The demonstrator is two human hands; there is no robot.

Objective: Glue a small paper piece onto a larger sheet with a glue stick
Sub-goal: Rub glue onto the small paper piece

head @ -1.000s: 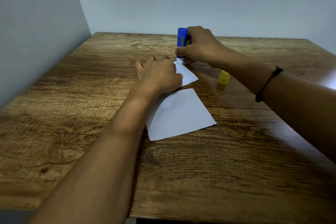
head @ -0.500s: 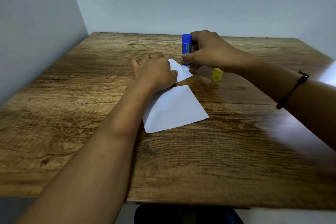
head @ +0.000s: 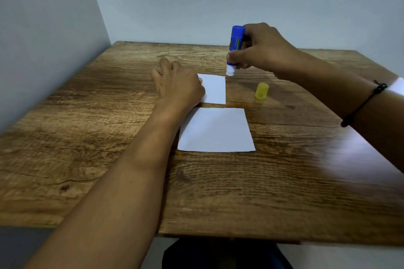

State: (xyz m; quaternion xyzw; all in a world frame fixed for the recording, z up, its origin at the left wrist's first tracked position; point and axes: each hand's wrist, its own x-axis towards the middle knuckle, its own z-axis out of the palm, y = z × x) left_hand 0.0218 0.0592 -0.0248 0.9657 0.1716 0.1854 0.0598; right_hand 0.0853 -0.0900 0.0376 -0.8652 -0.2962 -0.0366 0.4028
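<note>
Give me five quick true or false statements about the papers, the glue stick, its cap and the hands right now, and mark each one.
1. The right hand grips the blue glue stick upright, glue end down. True.
2. The yellow cap is on the glue stick. False: it stands on the table, right of the small paper piece.
3. The left hand rests on the small paper piece. True.
4. The small paper piece lies on top of the larger sheet. False: it lies beyond the sheet, with a strip of table between them.
5. The left hand holds the cap. False: nothing touches the cap.
</note>
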